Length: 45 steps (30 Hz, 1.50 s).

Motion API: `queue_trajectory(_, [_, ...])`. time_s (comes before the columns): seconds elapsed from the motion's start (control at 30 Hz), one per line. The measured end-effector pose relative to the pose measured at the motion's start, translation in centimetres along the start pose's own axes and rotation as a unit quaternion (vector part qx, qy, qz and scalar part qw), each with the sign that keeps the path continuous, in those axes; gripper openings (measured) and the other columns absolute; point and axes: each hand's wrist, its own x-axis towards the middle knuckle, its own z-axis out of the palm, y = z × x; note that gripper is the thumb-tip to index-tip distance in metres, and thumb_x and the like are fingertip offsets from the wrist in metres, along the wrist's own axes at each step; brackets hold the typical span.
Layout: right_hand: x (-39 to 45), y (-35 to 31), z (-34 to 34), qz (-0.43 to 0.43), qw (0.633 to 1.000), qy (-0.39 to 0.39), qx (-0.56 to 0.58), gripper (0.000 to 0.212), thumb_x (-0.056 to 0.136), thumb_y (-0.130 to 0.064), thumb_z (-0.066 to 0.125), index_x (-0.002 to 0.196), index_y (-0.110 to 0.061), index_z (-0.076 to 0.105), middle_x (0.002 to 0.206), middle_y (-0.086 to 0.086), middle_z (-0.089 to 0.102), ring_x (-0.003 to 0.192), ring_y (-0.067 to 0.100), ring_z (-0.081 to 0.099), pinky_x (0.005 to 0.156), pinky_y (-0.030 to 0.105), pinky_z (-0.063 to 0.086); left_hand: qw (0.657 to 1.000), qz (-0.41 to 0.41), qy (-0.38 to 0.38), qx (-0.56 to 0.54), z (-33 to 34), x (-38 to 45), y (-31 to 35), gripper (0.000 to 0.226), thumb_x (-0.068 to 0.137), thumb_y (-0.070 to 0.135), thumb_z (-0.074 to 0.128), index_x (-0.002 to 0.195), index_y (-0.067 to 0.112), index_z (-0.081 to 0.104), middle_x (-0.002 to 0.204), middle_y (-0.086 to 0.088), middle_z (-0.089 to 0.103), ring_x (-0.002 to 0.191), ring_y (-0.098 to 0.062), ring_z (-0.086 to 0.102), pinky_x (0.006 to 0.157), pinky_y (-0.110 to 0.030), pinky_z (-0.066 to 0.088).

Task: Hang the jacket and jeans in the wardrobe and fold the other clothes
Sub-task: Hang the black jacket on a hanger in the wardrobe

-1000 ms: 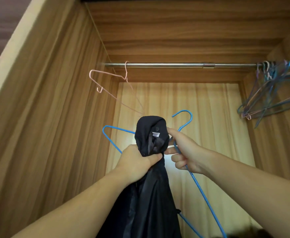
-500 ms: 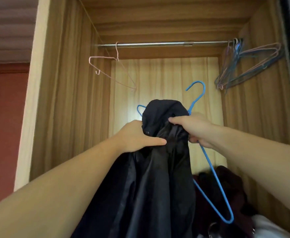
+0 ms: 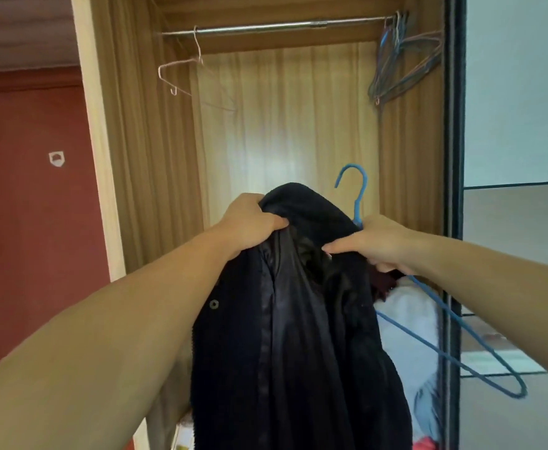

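Head: both hands (image 3: 314, 235) raised, gripping jacket (image 3: 292, 319)

Black jacket (image 3: 298, 319), blue hanger (image 3: 444, 352)

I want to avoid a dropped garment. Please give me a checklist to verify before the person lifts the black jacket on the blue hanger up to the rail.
1. Left hand grips the black jacket at its collar: ok.
2. Right hand holds the blue wire hanger and the jacket: ok.
3. Hanger seated in both shoulders: not ok, one end sticks out at lower right.
4. Hook free and pointing up: ok.
5. Free space on the metal wardrobe rail between the pink wire hanger and the bundle of empty hangers: ok.
6. Jacket fastened: cannot tell.
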Motion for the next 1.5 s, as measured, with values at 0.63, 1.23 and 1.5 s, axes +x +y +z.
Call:
queue_trajectory(0.63, [-7.2, 0.4, 6.3, -0.014, 0.995, 0.094, 0.027, 0.023, 0.088, -0.016, 0.064, 0.101, 0.003, 0.067, 0.064, 0.005, 0.043, 0.046, 0.016, 0.034, 0.040, 0.022, 0.026, 0.985, -0.097, -0.137, 0.031, 2.5, -14.8, -10.1, 0.021, 0.092, 0.028, 0.061, 0.104, 0.012, 0.068, 0.100, -0.010, 0.072, 0.094, -0.025, 0.067, 0.089, -0.040, 0.052])
queue_trajectory(1.23, [-14.6, 11.3, -1.5, 0.006, 0.981, 0.103, 0.164, 0.035, 0.094, -0.044, 0.057, 0.086, -0.011, 0.068, 0.076, 0.008, 0.055, 0.045, 0.011, 0.025, 0.043, 0.023, 0.019, 0.979, -0.180, -0.059, -0.071, 10.0, -15.2, 1.9, 0.020, 0.090, 0.022, 0.063, 0.071, 0.014, 0.066, 0.076, -0.002, 0.068, 0.076, -0.021, 0.065, 0.060, -0.026, 0.046])
queue_trajectory(1.5, [-16.1, 11.0, -4.4, 0.014, 0.950, 0.123, 0.286, 0.038, 0.098, -0.027, 0.047, 0.062, -0.015, 0.048, 0.045, -0.007, 0.027, 0.043, 0.010, 0.020, 0.040, 0.021, 0.018, 0.988, -0.145, -0.041, -0.032, 11.5, -14.2, 3.6, 0.023, 0.088, 0.019, 0.064, 0.065, 0.018, 0.063, 0.069, 0.001, 0.064, 0.067, -0.016, 0.061, 0.053, -0.024, 0.043])
